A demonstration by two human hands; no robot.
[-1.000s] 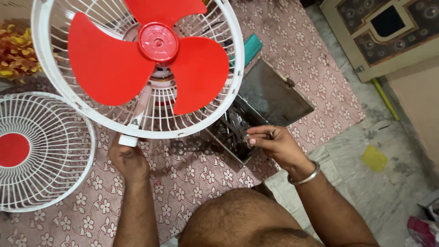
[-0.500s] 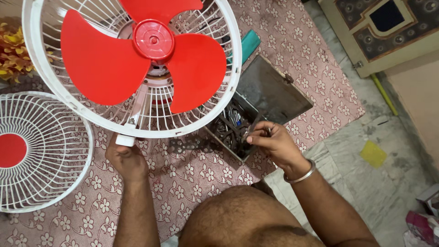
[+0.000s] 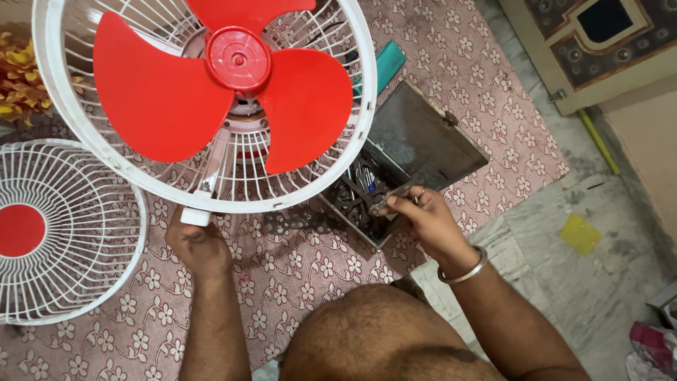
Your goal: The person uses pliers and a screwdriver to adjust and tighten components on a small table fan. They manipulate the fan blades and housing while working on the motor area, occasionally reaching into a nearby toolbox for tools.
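So far left there's the loose front grille (image 3: 60, 229) lying flat on the flowered mat (image 3: 303, 261), red disc in its middle, set aside so the blades are open to get at. One grille off, one rear cage (image 3: 352, 120) on the fan, so two white wire pieces in all. Orange flowers (image 3: 17, 77) sit up in the corner behind it.

The fan (image 3: 211, 99) itself is tipped back face-up toward me, three red blades and one red hub cap (image 3: 238, 60). My left hand (image 3: 199, 243) is under the bottom rim, fingers curled shut around the white clip tab there, which is what props the whole thing at that angle.

Right of that is the metal toolbox (image 3: 412, 166), lid swung open so I can see in; it's a jumble of tools, can't count them. A teal thing (image 3: 388, 63) pokes out behind the cage. My right hand (image 3: 427, 222) hovers at the box edge, fingertips pinching one small dark metal tool (image 3: 389, 201), can't tell which kind. One steel bangle (image 3: 462, 268) on that wrist
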